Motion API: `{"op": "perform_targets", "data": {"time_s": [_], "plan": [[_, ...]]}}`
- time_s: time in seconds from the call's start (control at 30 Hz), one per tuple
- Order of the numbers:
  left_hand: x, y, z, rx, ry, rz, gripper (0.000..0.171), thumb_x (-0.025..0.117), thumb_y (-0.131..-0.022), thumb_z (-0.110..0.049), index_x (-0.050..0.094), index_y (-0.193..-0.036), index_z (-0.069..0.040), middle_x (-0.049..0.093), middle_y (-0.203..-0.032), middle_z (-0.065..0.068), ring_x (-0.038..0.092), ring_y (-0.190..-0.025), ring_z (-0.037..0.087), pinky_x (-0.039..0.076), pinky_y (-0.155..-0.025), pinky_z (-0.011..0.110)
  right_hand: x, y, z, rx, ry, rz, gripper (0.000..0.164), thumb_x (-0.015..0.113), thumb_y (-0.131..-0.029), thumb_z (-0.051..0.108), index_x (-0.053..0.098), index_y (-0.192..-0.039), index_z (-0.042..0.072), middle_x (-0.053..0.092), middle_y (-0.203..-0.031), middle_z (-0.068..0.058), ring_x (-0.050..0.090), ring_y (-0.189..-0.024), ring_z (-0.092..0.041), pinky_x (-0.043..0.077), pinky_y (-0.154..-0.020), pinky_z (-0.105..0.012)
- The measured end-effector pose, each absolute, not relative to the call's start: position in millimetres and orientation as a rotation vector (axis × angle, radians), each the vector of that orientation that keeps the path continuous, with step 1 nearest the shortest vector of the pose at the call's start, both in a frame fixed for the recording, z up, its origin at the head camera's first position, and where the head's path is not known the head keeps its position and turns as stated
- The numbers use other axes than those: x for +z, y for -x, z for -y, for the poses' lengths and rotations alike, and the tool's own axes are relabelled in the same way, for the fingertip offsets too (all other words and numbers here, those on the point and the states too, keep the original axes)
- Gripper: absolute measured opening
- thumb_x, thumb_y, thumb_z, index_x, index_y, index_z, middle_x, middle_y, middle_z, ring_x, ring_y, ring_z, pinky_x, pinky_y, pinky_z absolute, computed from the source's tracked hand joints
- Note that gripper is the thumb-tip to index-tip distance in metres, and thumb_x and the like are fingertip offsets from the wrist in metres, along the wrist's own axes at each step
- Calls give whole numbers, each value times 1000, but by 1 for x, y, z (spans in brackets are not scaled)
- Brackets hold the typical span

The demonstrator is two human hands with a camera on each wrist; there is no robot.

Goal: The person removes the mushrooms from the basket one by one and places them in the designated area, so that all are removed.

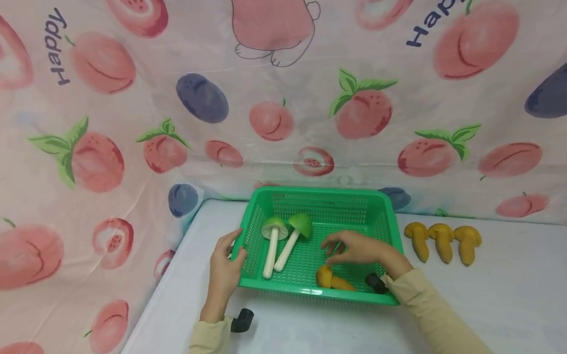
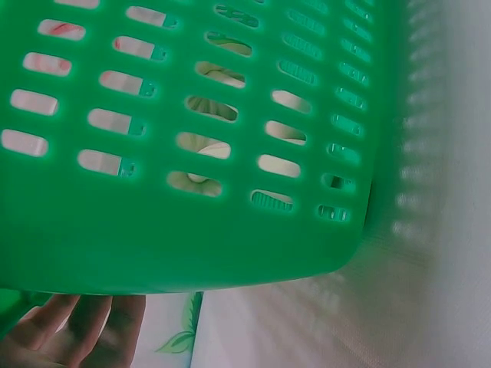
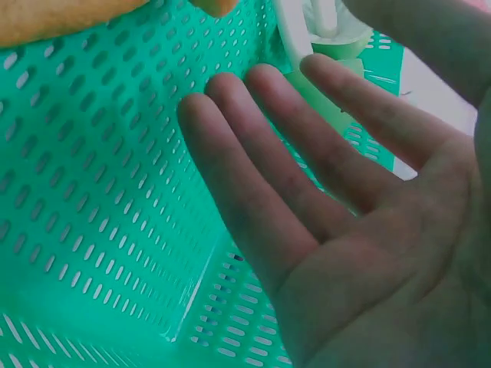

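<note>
A green perforated plastic basket stands on the table. My left hand grips its left rim, thumb over the edge; in the left wrist view, fingers show along the outer wall. Inside lie two mushrooms with white stems, one with a pale green cap, the other with a brighter green cap. A yellow-brown mushroom lies by the near wall. Above it, inside the basket, hovers my right hand, holding nothing; the right wrist view shows its palm and spread, slightly bent fingers.
Three yellow-brown mushrooms lie in a row on the white table, right of the basket. Behind the table hangs a fruit-printed curtain. A black wrist camera sits at the left cuff, another at the right.
</note>
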State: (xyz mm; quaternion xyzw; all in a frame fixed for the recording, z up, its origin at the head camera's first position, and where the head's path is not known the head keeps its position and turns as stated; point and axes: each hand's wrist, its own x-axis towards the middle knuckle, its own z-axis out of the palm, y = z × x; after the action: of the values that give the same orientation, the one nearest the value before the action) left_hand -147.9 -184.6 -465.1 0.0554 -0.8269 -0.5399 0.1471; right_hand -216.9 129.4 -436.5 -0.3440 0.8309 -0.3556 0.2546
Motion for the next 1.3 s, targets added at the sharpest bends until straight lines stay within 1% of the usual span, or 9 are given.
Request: {"op": "perform_targets", "data": {"time_s": [0.17,0.37,0.53,0.67,0.87,1.07,1.3], "plan": [[-465,148,184,-1549,-169,2385,45,56,-96,-4,57,-140,-12,52,-141,8,62,-106,26,55,-79,37,-437,216,-126,-931,925,-2236,41,70,-93,19,62,-126,-4,66,-116,-18,65,-104,-28,54,-86,-34],[-465,148,184,-1544,-183,2391,45,56,-96,-5,57,-140,-12,52,-142,8,62,-108,26,55,-78,37,-437,215,-121,-886,896,-2205,41,71,-92,20,63,-125,-4,68,-110,-9,65,-104,-26,54,-86,-35],[-465,148,182,-1539,-185,2391,45,57,-96,-5,57,-140,-12,52,-141,8,62,-107,26,55,-79,39,-438,215,-117,-845,901,-2187,40,71,-92,21,64,-124,-2,68,-112,-9,64,-103,-25,53,-84,-34],[-465,148,182,-1546,-185,2389,45,57,-96,-4,57,-140,-12,52,-142,8,62,-108,27,55,-78,38,-438,216,-114,-790,903,-2190,37,71,-93,22,65,-123,1,67,-111,-7,63,-103,-23,52,-85,-34],[-465,148,182,-1549,-189,2388,45,57,-96,-4,57,-140,-12,52,-142,8,62,-109,27,55,-78,38,-434,213,-110,-694,897,-2211,33,74,-90,21,69,-119,5,66,-111,-4,62,-102,-22,52,-84,-36],[-464,148,181,-1548,-186,2385,45,57,-95,-4,57,-140,-12,52,-142,8,63,-108,27,55,-79,38,-433,211,-108,-665,856,-2217,31,73,-90,17,69,-118,6,66,-113,-5,62,-105,-23,52,-86,-38],[-465,148,181,-1549,-188,2381,45,57,-95,-4,57,-140,-11,52,-142,9,62,-108,28,55,-77,36,-433,212,-108,-650,854,-2225,28,74,-89,17,70,-116,8,67,-108,-5,63,-101,-22,53,-85,-37]]}}
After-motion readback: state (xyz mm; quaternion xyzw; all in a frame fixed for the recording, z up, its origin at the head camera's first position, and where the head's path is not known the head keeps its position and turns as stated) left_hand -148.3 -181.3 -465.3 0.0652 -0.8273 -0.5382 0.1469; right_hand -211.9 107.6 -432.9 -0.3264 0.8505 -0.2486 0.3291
